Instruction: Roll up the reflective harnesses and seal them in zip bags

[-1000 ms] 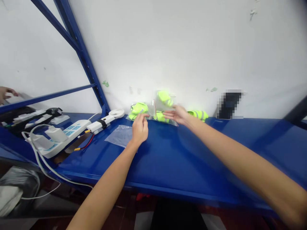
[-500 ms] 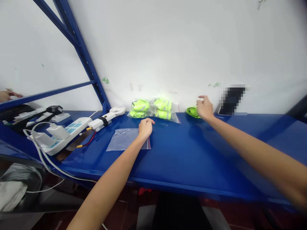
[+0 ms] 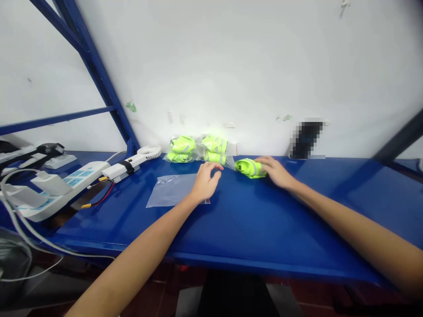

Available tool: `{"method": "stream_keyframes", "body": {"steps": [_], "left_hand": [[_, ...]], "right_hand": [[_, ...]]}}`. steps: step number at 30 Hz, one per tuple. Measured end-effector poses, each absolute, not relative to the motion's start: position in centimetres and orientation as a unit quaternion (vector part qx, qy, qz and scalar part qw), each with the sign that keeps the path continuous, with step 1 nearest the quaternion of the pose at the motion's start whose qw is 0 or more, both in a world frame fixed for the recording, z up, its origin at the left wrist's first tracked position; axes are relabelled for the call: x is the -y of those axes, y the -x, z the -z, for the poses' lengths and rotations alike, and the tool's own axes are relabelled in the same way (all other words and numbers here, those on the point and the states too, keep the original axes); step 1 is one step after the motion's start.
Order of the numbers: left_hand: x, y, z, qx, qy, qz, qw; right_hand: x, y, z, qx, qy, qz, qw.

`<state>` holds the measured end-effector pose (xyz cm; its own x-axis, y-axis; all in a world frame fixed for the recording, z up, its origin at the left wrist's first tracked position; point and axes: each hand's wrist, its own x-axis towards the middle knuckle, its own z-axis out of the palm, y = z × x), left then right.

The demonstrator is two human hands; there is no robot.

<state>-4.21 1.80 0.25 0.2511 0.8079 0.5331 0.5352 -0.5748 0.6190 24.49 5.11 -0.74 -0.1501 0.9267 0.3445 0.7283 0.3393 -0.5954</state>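
White wall (image 3: 257, 66) up back, blue table (image 3: 251, 229) under us. Looks like two are done: one bagged cloth (image 3: 182, 147) and a second bagged cloth (image 3: 214, 147), side by side by the wall. Our loose neon roll (image 3: 249, 168) lies unbagged just right of them, so that's what's left. Our right hand (image 3: 277, 171) touches its right end; can't tell if the fingers are clamped. Our left hand (image 3: 206, 182), thumb and fingertips apart, partly covers the flat clear bag (image 3: 172, 191). Fan (image 3: 148, 152) and power strip (image 3: 82, 176) sit off left, seemingly out of our way.
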Motion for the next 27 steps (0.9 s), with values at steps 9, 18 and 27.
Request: {"method": "stream_keyframes", "body": {"steps": [9,18,27], "left_hand": [[-1.0,4.4,-0.6,-0.311,-0.895,-0.295,0.124],[0.2,4.3,-1.2,-0.296,-0.907,-0.285,0.094],[0.3,4.7,-1.5,-0.284,-0.913,-0.264,0.131]], "right_hand": [[0.2,-20.1,-0.6,0.856,0.447,-0.091,0.244],[1.5,-20.8,-1.8,0.833,0.44,-0.177,0.284],[1.9,-19.3,-0.9,0.746,0.473,-0.284,0.374]]}}
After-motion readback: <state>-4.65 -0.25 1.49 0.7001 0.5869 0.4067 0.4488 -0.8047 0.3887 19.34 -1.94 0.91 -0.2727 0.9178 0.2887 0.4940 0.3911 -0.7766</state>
